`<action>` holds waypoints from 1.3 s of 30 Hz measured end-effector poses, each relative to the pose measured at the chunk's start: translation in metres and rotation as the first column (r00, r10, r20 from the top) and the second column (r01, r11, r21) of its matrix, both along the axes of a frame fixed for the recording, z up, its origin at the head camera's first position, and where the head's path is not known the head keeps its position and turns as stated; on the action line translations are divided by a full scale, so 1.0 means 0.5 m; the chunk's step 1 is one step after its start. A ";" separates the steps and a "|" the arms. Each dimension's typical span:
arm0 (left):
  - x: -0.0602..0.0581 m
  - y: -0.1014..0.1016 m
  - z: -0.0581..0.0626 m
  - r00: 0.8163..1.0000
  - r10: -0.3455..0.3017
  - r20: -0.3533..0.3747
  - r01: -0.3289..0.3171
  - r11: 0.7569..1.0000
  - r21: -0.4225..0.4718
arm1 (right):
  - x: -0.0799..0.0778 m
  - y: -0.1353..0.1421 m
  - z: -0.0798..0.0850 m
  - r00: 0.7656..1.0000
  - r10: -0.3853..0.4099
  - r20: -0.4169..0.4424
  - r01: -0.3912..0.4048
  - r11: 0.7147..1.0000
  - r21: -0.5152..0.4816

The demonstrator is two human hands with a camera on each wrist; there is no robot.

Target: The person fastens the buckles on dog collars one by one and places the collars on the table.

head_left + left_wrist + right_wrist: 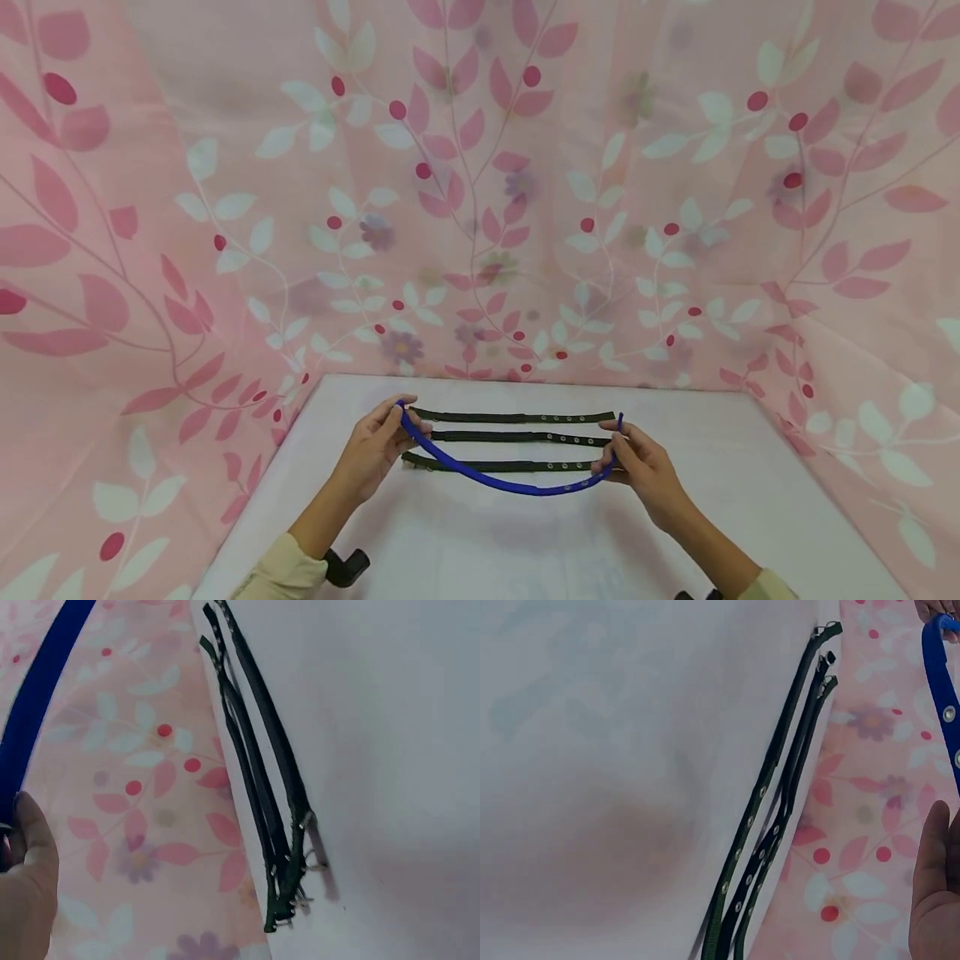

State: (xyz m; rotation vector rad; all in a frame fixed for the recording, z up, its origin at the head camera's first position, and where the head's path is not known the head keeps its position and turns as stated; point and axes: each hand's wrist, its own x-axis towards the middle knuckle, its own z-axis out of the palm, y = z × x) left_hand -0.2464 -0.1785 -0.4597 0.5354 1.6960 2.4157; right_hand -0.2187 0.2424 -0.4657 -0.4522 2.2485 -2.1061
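A blue collar (517,487) with metal eyelets hangs in a downward curve between both hands, in front of three dark green collars. My left hand (375,450) pinches its left end between thumb and fingers. The right hand (647,473) grips the other end, with the tip sticking up past the fingers. In the right wrist view, eyelets show along the blue collar (939,667). The far green collar (480,417), the middle green collar (495,436) and the near green collar (487,466) lie roughly parallel, buckles to the left and eyelets to the right.
The collars lie on a white table (480,533). A pink leaf-patterned curtain (480,208) rises behind it and along both sides. A black device (347,568) sits at the left wrist, beside a light sleeve (283,568).
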 end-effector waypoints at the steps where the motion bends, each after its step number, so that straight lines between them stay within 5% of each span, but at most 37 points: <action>1: 0.001 0.004 0.004 0.999 -0.025 0.024 0.025 0.999 0.024 | 0.000 -0.005 0.003 1.000 -0.006 0.008 0.006 1.000 -0.008; 4: 0.006 0.013 0.014 0.994 -0.072 0.077 0.070 0.997 0.033 | 0.002 -0.016 0.007 0.999 -0.024 0.024 0.024 1.000 -0.017; 8: 0.011 0.017 0.017 0.994 -0.049 0.094 0.046 0.998 0.033 | 0.005 -0.023 0.009 1.000 -0.031 0.002 0.031 1.000 0.002; 15: 0.016 0.010 0.006 0.986 -0.030 0.164 -0.008 0.974 0.226 | 0.006 -0.036 0.010 0.997 -0.037 -0.066 0.039 0.999 0.031; 22: 0.021 0.015 0.008 0.986 -0.136 0.094 0.101 0.947 0.306 | 0.008 -0.054 0.018 0.976 -0.085 -0.201 0.105 0.990 0.090; 26: 0.017 0.021 0.007 0.986 -0.104 0.127 0.068 0.963 0.263 | 0.009 -0.061 0.022 0.950 -0.115 -0.290 0.163 0.975 0.148; 32: 0.016 0.031 0.010 0.978 0.016 0.209 -0.038 0.994 0.105 | 0.013 -0.069 0.031 0.948 -0.145 -0.282 0.204 0.960 0.194; 39: 0.018 0.064 0.035 0.984 0.039 0.177 -0.038 0.999 -0.008 | 0.011 -0.081 0.037 0.948 -0.127 -0.291 0.199 0.952 0.232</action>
